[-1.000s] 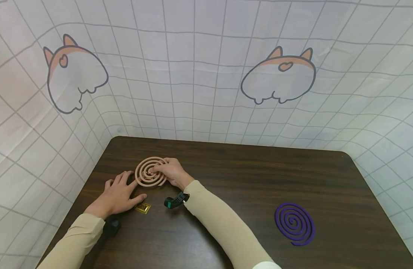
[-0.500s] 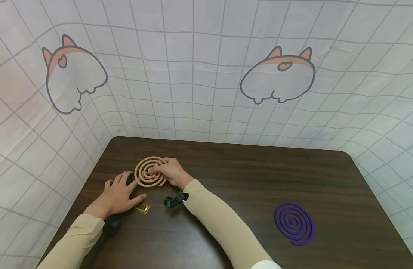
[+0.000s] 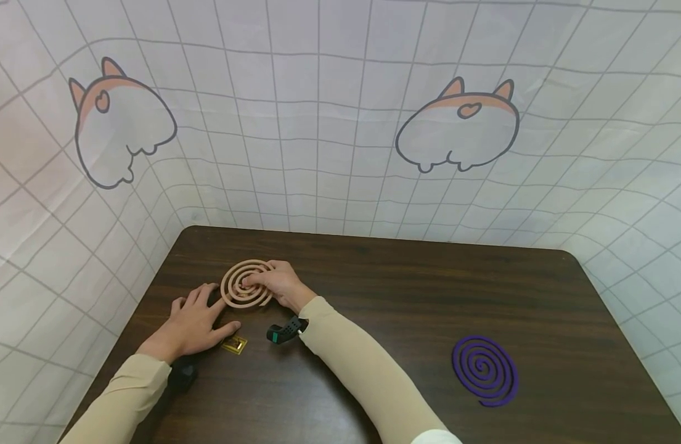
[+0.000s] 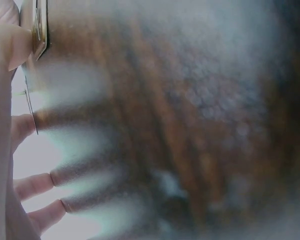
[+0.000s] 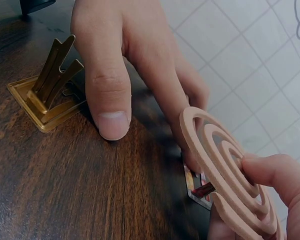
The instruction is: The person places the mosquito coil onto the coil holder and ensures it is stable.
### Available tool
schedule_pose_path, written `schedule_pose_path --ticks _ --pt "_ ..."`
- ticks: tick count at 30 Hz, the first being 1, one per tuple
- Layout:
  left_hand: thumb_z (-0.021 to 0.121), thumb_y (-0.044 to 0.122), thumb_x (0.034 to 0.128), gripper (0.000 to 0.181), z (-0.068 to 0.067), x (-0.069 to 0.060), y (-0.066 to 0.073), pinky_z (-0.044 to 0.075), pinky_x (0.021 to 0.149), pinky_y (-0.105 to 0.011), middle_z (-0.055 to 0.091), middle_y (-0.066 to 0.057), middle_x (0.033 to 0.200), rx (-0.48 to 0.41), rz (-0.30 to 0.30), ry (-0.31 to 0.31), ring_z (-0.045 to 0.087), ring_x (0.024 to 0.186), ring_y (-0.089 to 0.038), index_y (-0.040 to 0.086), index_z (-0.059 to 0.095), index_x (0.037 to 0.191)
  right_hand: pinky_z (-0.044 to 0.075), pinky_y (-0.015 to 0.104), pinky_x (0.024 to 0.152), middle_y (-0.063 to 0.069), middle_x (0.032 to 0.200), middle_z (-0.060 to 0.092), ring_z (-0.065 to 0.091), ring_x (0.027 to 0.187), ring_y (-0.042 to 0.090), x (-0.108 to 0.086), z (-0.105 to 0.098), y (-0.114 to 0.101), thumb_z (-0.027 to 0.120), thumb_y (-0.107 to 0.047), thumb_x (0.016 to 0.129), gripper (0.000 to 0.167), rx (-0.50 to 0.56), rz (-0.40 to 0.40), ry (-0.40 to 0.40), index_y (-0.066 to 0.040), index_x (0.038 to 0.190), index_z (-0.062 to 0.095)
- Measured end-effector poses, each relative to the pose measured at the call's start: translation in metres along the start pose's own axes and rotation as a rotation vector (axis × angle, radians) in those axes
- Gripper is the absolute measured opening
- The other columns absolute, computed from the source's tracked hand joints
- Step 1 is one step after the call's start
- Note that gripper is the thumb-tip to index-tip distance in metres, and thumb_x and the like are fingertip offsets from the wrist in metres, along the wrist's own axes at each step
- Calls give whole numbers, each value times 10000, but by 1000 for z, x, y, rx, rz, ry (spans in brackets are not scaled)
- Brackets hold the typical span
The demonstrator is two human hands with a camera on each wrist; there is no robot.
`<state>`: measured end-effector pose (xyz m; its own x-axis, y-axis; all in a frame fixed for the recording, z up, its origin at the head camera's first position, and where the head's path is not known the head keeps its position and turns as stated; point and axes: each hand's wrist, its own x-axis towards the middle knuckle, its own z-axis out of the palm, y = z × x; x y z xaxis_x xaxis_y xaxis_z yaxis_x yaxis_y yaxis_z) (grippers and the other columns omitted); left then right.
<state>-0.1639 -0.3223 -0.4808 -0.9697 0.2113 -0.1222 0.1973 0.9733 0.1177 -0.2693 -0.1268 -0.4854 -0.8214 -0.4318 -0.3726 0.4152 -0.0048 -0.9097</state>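
A beige mosquito coil (image 3: 233,290) is pinched by my right hand (image 3: 285,285), thumb over its centre, at the table's left side. In the right wrist view the coil (image 5: 195,142) stands tilted above a small metal base (image 5: 196,186), mostly hidden beneath it. My left hand (image 3: 193,327) lies on the table with fingers spread; its index finger reaches that base at the coil's edge. Near the left thumb sits a gold metal coil stand (image 3: 235,344), its forked prongs rising from a flat base (image 5: 45,107). The left wrist view is largely blurred tabletop.
A purple mosquito coil (image 3: 485,371) lies flat on the right of the dark wooden table (image 3: 373,296). White gridded cloth (image 3: 340,142) with cartoon prints hangs behind and beside the table. A black wrist device (image 3: 287,331) hangs at the right wrist.
My right hand and the beige coil have shifted very slightly to the left. The left hand, gold stand and purple coil stay put.
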Motion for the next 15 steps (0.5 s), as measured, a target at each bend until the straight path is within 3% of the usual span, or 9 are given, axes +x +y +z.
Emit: schedule_pose_path --ticks 15 --pt "543 681 973 787 0 0 1 316 1046 -783 372 -268 1577 -5 -1 1 342 1464 -518 163 476 1562 562 223 546 29 779 684 668 627 104 -1 2 -6 821 -47 852 194 -17 11 -12 -95 951 661"
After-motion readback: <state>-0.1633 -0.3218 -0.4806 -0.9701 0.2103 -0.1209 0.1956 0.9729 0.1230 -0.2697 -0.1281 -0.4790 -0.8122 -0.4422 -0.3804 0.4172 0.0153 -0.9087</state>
